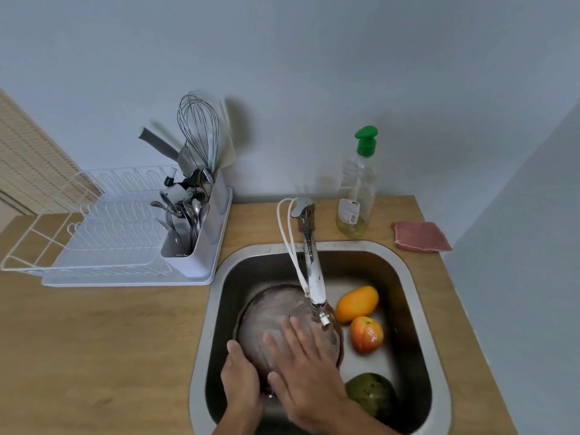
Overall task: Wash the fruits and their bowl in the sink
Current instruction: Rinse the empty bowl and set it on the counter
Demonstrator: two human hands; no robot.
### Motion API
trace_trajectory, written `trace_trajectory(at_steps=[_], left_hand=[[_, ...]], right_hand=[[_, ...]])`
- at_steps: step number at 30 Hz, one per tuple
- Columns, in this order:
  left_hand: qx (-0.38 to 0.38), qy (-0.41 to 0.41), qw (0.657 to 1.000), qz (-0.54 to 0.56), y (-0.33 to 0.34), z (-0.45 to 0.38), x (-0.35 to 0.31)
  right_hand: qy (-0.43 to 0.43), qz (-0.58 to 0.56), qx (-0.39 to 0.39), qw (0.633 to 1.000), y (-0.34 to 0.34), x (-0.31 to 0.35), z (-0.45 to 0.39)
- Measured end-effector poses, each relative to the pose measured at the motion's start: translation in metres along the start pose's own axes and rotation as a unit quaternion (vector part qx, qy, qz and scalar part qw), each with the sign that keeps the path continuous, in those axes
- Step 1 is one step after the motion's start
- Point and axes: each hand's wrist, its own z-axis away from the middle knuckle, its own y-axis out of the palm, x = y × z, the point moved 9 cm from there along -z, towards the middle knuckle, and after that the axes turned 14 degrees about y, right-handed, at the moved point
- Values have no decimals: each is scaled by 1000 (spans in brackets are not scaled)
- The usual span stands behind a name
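A glass bowl (270, 312) lies tilted in the steel sink (417, 309), under the tap spout (315, 284). My left hand (241, 381) grips the bowl's near left rim, thumb on the outside. My right hand (301, 368) lies flat on the bowl's surface with its fingers spread. Right of the bowl in the sink are an orange-yellow mango (357, 303), a red-orange fruit (366, 334) and a dark green fruit (372, 394) near the front. I cannot make out whether water is running.
A dish soap bottle with a green pump (357, 189) stands behind the sink, a pink cloth (420, 236) to its right near the wall. A white dish rack (119, 240) with a cutlery holder and whisk sits on the wooden counter (103, 350) at left.
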Motion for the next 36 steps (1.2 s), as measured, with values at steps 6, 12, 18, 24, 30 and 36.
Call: trace_trajectory(at_steps=[6, 12, 18, 24, 30, 36], left_hand=[[26, 61, 997, -26, -1, 25, -18], [-27, 24, 999, -11, -19, 12, -20], [12, -30, 996, 84, -25, 2, -26], [110, 16, 987, 119, -33, 5, -59], [101, 166, 981, 12, -79, 16, -105], [16, 340, 940, -28, -167, 7, -139]], right_hand=[[79, -109, 75, 988, -34, -3, -71], [227, -314, 45, 921, -36, -84, -38], [118, -288, 143, 939, -22, -87, 36], [94, -212, 32, 972, -42, -74, 54], [163, -272, -39, 948, -41, -58, 66], [121, -383, -95, 911, -63, 16, 49]])
